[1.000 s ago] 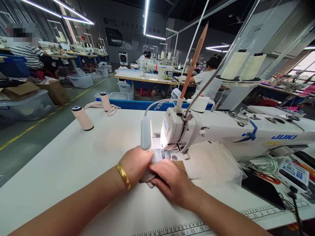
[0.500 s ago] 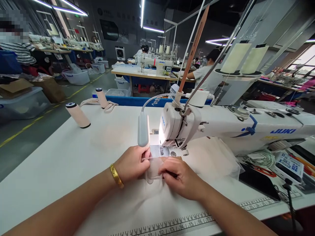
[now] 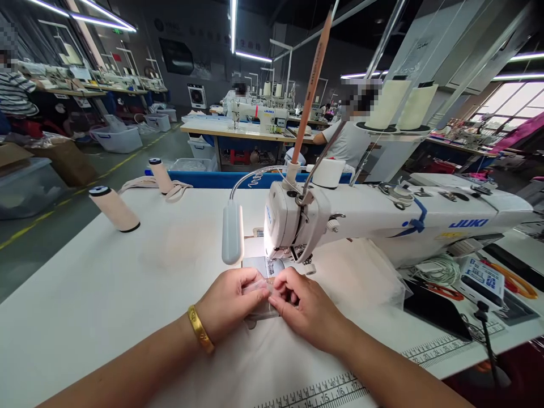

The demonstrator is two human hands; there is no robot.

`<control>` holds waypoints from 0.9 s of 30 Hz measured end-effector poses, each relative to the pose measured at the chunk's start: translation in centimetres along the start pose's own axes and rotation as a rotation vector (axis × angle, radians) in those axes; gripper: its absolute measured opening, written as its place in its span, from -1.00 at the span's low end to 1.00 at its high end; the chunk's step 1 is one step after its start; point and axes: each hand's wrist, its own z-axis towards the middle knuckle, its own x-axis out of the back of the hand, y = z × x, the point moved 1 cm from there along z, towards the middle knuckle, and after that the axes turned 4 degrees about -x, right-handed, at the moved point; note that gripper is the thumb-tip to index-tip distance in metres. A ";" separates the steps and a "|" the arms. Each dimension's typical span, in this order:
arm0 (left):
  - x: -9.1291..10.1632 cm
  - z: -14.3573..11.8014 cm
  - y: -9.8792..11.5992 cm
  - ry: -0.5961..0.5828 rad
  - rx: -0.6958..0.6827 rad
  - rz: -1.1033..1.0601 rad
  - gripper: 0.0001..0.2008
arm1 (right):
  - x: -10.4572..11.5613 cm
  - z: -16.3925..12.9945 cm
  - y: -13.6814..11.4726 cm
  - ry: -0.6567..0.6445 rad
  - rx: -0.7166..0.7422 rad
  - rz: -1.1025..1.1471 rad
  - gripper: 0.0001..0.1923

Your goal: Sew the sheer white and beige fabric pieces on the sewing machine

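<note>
Left hand [image 3: 232,300], gold bangle [image 3: 200,336] at the wrist, closed in a pinch on a small translucent strip [image 3: 256,287]; right hand [image 3: 305,309] pinching the same strip from the other side, fingertips of both hands nearly touching. Strip held just in front of the presser foot [image 3: 271,266], above a pale fabric piece [image 3: 263,340] spread flat on the white counter [image 3: 106,283]. Needle plate [image 3: 259,263] brightly lit directly behind the hands. White sewing machine [image 3: 382,218] head immediately beyond, arm extending to the right, blue lettering on its side. Gooseneck lamp [image 3: 233,232] hanging just left of the machine head. Long orange pencil [image 3: 309,90] standing upright on top of the machine head. Two pale thread cones [image 3: 402,105] on a stand behind the arm. Sheer white fabric [image 3: 369,277] bunched under the arm, right of the hands. Two pinkish spools [image 3: 114,208] upright on the far left part of the counter, well apart from the hands. Printed ruler scale [image 3: 331,391] along the near counter edge. Other people seated at sewing stations in the background.
</note>
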 end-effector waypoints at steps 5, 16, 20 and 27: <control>-0.1 -0.1 0.0 0.007 -0.018 -0.006 -0.66 | 0.1 0.1 -0.2 0.009 -0.031 0.059 -0.94; -0.6 -0.3 -0.4 0.039 -0.088 0.023 -0.67 | -0.2 0.2 -0.3 0.089 0.026 0.086 -0.87; -0.8 -0.3 -0.5 0.119 -0.138 0.045 -0.73 | -0.2 0.2 -0.3 0.135 0.058 0.017 -0.85; -1.4 -0.2 -0.4 0.066 -0.125 -0.247 -0.79 | -0.3 0.2 0.1 0.164 0.070 -0.053 -0.81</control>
